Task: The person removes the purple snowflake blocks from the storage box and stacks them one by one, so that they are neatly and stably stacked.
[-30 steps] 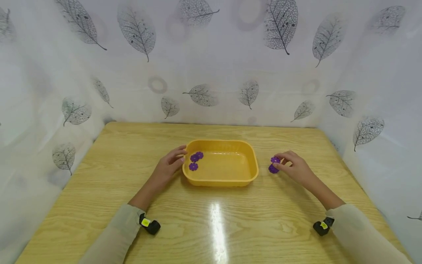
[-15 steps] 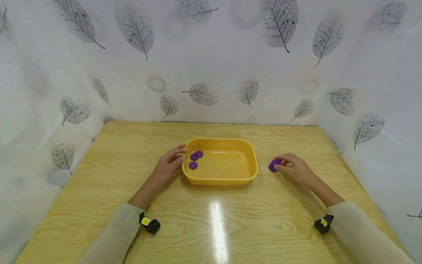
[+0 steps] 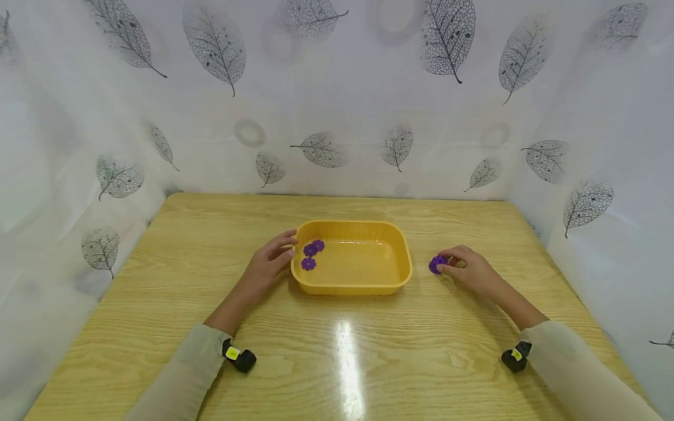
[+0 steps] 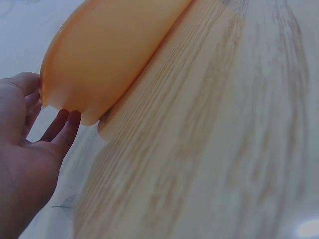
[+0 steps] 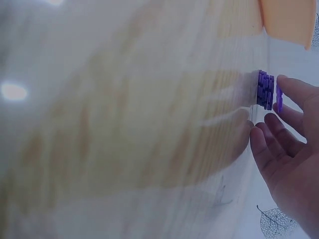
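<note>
A yellow plastic basin [image 3: 351, 289] stands mid-table. My left hand [image 3: 265, 260] is at its left end, fingertips against the outer wall and rim without curling round it, as the left wrist view also shows. Inside the basin, at its left side, lie 3 purple flower-shaped discs [image 3: 308, 264], two of them overlapping. To the right of the basin, my right hand [image 3: 471, 269] pinches one purple disc [image 5: 279, 99] between thumb and fingers. In the right wrist view a narrow gap separates that disc from a short stack of purple discs [image 5: 264, 89] on the table.
The wooden table [image 3: 253, 374] shows a bright light reflection near its front. A white curtain [image 3: 347, 105] with leaf prints hangs behind and at both sides. A small black wrist camera [image 3: 242, 359] is worn on the left sleeve, another camera [image 3: 515, 358] on the right.
My right hand has brought its disc slightly down and nearer, so it now overlaps the stack in the head view. The left hand and the basin hold their places.
</note>
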`<state>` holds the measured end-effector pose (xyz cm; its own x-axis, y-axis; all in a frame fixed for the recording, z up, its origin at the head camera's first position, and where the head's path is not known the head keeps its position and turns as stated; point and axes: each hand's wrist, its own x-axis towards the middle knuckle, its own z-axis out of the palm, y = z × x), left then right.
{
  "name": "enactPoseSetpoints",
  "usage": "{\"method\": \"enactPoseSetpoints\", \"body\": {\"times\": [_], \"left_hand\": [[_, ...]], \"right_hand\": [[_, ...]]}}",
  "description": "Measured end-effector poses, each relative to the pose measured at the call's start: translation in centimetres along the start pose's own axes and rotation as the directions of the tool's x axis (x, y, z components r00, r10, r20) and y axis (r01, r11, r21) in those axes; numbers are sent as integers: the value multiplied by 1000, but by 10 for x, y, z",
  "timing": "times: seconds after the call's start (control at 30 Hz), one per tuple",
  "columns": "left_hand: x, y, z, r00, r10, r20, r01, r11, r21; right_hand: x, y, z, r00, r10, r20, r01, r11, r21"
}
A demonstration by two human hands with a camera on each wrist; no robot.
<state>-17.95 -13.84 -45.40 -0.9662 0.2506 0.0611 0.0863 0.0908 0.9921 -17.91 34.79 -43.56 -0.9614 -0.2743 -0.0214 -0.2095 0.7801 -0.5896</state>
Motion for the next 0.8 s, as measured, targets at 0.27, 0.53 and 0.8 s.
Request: {"method": "enactPoseSetpoints", "body": {"times": [0.27,0.53,0.8], "left_hand": [[-1,2,1,1000,10,0,-10,1000,8],[-1,-1,0,1000,12,10,-12,1000,1],[0,-3,0,1000,11,18,-10,999,-39]], "right_hand": [[1,2,1,1000,-19,4,19,999,-26],[1,1,1,1000,-13,13,13,999,-32],[0,0,1,1000,-13,27,13,1000,-16]]}}
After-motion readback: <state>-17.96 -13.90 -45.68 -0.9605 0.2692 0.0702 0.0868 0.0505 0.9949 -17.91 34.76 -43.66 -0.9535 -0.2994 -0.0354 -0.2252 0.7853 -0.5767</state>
